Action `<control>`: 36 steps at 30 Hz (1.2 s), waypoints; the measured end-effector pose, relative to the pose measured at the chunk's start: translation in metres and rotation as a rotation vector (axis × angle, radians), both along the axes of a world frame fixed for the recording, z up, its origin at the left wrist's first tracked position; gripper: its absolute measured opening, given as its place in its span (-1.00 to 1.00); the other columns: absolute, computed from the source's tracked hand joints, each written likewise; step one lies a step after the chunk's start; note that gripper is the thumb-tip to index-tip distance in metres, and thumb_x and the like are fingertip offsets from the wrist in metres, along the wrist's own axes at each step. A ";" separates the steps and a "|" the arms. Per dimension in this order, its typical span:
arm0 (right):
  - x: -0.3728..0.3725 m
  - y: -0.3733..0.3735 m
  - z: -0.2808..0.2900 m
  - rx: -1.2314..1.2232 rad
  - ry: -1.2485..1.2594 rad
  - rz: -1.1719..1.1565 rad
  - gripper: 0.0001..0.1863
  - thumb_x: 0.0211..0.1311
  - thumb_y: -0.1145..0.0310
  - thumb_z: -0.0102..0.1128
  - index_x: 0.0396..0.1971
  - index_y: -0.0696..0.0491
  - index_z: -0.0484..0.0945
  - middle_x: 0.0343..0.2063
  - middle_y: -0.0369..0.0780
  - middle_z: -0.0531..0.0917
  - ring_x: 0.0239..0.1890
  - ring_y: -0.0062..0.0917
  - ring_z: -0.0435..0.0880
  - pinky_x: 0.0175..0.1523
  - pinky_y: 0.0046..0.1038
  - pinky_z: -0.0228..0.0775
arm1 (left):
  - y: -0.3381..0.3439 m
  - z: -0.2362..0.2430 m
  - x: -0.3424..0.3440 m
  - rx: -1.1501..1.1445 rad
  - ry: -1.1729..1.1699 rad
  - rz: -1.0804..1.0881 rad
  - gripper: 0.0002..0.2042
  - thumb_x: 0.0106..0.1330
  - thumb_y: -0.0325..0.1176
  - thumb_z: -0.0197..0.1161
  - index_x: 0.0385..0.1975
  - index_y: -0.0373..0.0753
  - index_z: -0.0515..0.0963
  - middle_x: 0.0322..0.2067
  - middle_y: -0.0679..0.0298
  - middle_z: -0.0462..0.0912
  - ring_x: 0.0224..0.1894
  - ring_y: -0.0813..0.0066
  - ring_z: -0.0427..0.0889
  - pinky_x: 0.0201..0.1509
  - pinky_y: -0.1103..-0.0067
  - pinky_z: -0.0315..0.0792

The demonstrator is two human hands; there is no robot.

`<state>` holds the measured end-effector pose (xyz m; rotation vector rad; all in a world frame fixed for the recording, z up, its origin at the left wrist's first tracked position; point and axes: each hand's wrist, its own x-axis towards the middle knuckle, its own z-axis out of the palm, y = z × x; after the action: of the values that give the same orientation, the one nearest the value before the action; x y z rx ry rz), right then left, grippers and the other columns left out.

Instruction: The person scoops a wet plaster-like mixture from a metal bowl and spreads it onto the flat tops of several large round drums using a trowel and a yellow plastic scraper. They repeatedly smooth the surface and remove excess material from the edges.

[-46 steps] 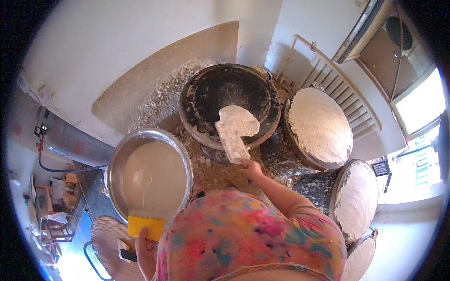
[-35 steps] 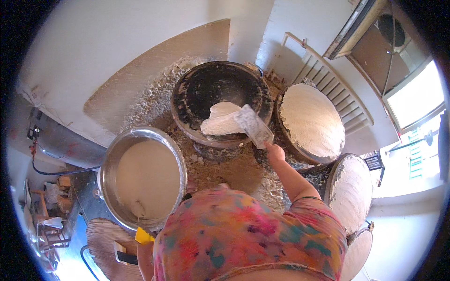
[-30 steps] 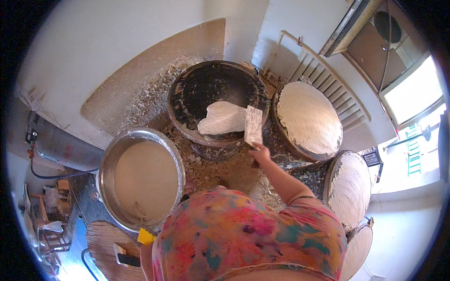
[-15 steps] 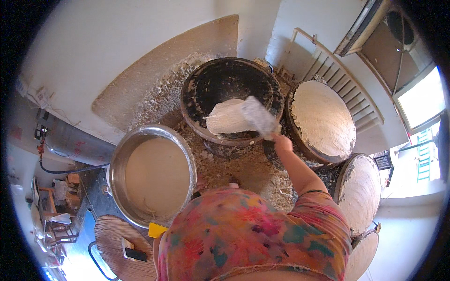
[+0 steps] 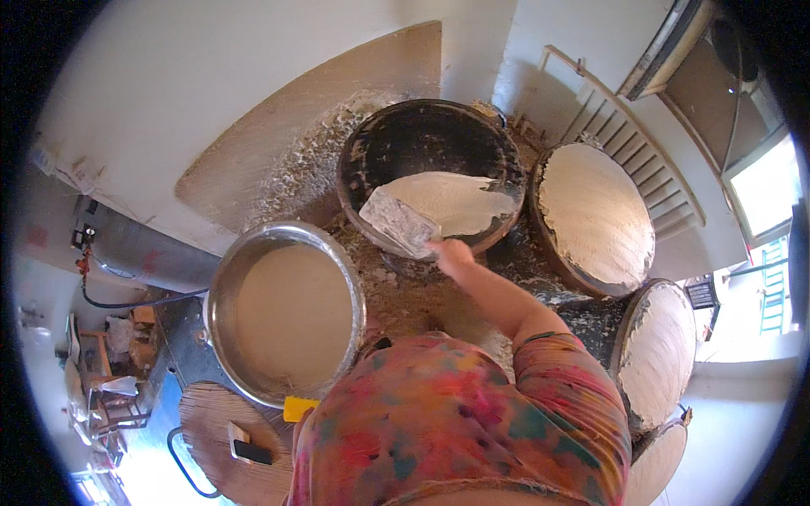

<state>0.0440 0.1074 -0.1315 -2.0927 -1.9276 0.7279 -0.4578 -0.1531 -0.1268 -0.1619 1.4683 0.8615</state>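
Observation:
My right hand (image 5: 453,255) is closed round the handle of a wide, flat scraper (image 5: 399,222) smeared with pale paste. Its blade is over the near left part of a round dark pan (image 5: 405,139). A patch of cream-coloured batter (image 5: 456,196) lies spread across the pan's near half. On the left stands a big metal basin (image 5: 218,337) of thin cream batter (image 5: 291,316). At my left side a yellow flat piece (image 5: 298,409) sticks out. My left hand is mostly hidden behind my body there, and its fingers do not show.
Right of the pan are several round pans topped with pale paste, one (image 5: 595,221) close beside it. A wooden round board (image 5: 202,422) with a phone (image 5: 251,453) is at the lower left. A grey cylinder (image 5: 152,249) with a hose lies left; a pale railing (image 5: 633,126) is behind.
My right hand has swept the scraper leftward and nearer across the pan. The batter patch now reaches further right. The whole view has shifted slightly.

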 end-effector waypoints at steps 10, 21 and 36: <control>0.155 -0.052 0.017 -0.047 -0.221 -0.456 -0.58 -0.04 0.55 0.01 -0.12 -0.14 0.44 -0.27 -0.06 0.54 -0.26 -0.25 0.54 -0.22 -0.35 0.40 | 0.007 -0.008 0.005 -0.016 0.015 -0.005 -0.82 0.12 -0.25 0.11 -0.35 -0.17 0.35 -0.66 0.37 0.39 -0.84 0.71 0.20 -0.86 0.80 0.03; -0.003 0.009 0.003 -0.018 0.371 -0.087 -0.55 -0.09 0.42 0.15 -0.07 -0.06 0.43 -0.44 -0.21 0.58 -0.55 -0.51 0.54 -0.43 -0.47 0.38 | 0.008 -0.010 0.007 -0.020 0.015 0.001 -0.83 0.13 -0.26 0.11 -0.38 -0.16 0.35 -0.68 0.38 0.38 -0.84 0.71 0.19 -0.86 0.79 0.03; 0.176 -0.011 -0.008 -0.012 0.421 -0.708 -0.51 -0.10 0.55 0.13 -0.05 -0.05 0.41 -0.34 -0.16 0.57 -0.46 -0.45 0.53 -0.41 -0.45 0.36 | 0.007 -0.014 0.013 -0.014 0.016 0.043 -0.85 0.13 -0.26 0.11 -0.42 -0.15 0.34 -0.71 0.39 0.35 -0.85 0.71 0.18 -0.86 0.79 0.03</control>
<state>0.2200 0.0966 -0.1399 -2.1793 -0.8776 0.8976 -0.4450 -0.1464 -0.1404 -0.1981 1.4902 0.8892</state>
